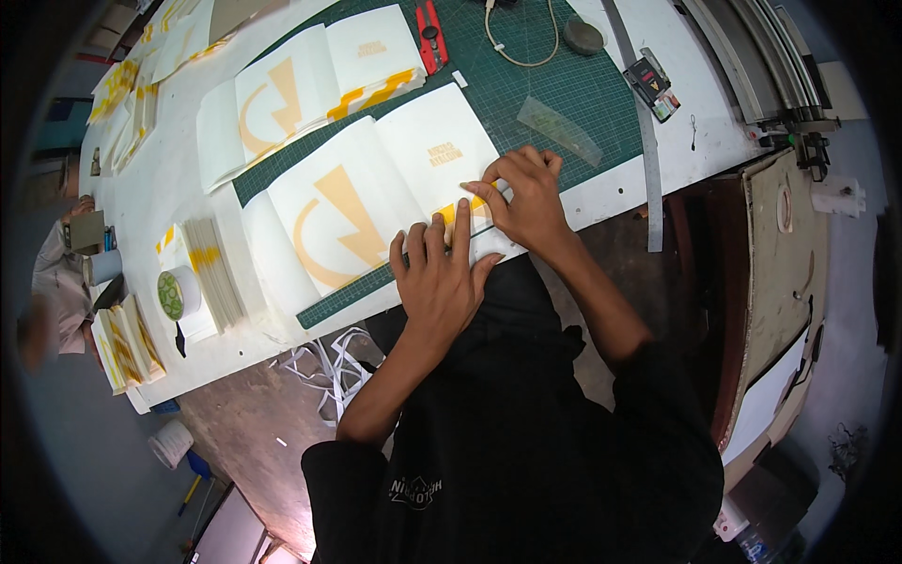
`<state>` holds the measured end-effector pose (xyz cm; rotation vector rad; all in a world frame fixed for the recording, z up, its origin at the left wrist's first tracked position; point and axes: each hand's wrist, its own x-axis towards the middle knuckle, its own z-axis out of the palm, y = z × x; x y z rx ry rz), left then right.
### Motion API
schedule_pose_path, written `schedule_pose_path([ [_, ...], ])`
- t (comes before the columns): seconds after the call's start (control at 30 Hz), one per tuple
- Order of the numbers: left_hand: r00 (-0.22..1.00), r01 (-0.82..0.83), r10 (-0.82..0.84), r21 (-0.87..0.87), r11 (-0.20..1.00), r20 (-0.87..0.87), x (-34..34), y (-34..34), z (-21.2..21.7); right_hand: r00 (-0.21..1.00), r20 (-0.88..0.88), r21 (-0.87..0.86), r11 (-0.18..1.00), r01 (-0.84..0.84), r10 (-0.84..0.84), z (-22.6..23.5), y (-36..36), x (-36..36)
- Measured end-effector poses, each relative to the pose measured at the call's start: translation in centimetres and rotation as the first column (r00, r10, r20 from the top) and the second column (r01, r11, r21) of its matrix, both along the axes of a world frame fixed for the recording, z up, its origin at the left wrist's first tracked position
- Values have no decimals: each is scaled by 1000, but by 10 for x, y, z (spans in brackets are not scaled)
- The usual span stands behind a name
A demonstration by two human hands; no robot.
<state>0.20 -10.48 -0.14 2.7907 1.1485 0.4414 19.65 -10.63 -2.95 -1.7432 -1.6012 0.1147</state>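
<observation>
A creased white paper sheet [343,195], which looks like a flat paper bag, lies on the green cutting mat [349,299]. It carries a tan printed shape and a yellow-striped strip along its near edge. My left hand [437,277] rests on that edge with its fingers stretched out and apart, fingertips on the strip. Just to its right, my right hand [526,199] has bent fingers and its thumb pinching the right end of the strip. What lies under its fingertips is partly hidden. Behind it lies a similar printed sheet [310,80].
A red cutter [431,38], a clear ruler [560,132] and a round dark tin [583,36] lie on the mat. A long metal ruler [652,179] overhangs the table edge. Folded paper stacks [214,273] and a tape roll [178,293] sit left. White ribbons [329,371] hang below.
</observation>
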Motion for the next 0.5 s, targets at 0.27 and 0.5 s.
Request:
schedule_pose_path([
  [0.27,1000,-23,22,-9,1000,-17,3,1,-3,991,10,-10,991,132,-132,1,-9,11],
  [0.5,1000,14,-14,1,1000,-8,1,10,7,961,-178,-11,977,215,-213,-1,-35,37],
])
